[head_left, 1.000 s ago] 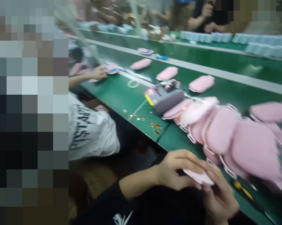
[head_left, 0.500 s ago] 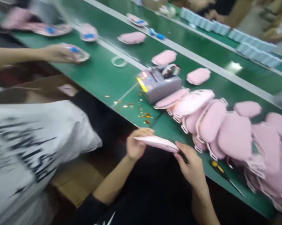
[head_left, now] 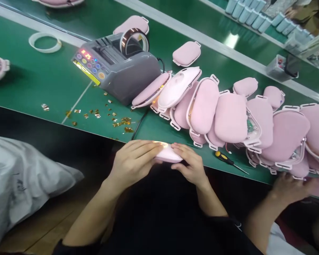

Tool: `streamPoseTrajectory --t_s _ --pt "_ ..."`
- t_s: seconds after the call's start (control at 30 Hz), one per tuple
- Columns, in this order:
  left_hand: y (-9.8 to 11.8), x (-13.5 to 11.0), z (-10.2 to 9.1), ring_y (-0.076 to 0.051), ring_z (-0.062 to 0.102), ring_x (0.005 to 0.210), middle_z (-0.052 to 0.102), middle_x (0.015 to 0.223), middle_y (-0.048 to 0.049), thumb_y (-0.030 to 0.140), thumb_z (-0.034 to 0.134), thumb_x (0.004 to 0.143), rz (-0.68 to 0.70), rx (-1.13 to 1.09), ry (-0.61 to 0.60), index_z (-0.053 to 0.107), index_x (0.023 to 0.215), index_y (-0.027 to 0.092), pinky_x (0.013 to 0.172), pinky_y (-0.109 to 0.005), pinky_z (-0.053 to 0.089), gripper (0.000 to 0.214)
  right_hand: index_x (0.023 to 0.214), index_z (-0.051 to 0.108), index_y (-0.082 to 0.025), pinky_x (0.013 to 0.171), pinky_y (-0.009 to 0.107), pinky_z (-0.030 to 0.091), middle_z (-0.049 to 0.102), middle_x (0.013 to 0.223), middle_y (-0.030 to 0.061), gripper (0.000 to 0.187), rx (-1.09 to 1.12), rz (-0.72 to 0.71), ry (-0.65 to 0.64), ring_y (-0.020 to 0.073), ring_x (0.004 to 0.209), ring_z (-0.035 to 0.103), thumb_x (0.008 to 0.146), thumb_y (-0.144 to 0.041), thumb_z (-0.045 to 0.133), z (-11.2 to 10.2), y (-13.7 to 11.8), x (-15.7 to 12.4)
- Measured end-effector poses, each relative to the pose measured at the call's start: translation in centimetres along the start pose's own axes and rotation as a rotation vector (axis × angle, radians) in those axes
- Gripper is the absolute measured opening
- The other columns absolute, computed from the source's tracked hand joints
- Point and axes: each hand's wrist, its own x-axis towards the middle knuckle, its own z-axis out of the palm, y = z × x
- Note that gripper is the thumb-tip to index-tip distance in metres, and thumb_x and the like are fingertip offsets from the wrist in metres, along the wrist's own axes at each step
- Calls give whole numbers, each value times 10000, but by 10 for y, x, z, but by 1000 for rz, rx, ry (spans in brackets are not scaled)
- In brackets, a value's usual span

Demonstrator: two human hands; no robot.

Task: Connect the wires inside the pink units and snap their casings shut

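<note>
A pink rounded plastic casing (head_left: 168,156) is held between both hands, just off the front edge of the green bench. My left hand (head_left: 134,161) wraps its left end, fingers lying across the top by a lit yellowish spot. Around the right end, my right hand (head_left: 189,163) grips with fingers above and thumb below. Much of the casing is hidden by the fingers. Beyond it on the bench lies a heap of similar pink casings (head_left: 231,118). A grey tape dispenser (head_left: 133,74) with a lit display stands to the upper left, carrying a brown tape roll (head_left: 126,42).
Scraps of amber film (head_left: 125,121) litter the bench by a black cable. A yellow-black screwdriver (head_left: 231,162) lies near the edge at right. A white ring (head_left: 44,43) rests at left. A co-worker's hand (head_left: 290,189) reaches the heap's right end. A white bag (head_left: 24,191) hangs lower left.
The view has swung right and closer. My hands have come together around the casing, which has turned and now shows a lit spot. A co-worker's hand now appears at right.
</note>
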Motion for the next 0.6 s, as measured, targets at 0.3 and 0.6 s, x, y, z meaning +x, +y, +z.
streamPoseTrajectory --t_s 0.3,0.6 --pt "5 26 45 -257 839 839 869 953 -66 101 833 922 65 92 187 771 1101 174 827 -379 612 203 1425 738 -277 994 421 728 844 1249 97 362 -40 -36 398 261 1177 827 1065 -257 701 8 18 -10" --pt "18 32 26 -252 846 946 875 1113 -61 184 754 1017 68 9 -35 780 1239 209 874 -371 644 225 1227 810 -271 983 387 728 866 1171 51 209 -96 75 331 235 1095 847 1077 -341 681 -7 7 -25"
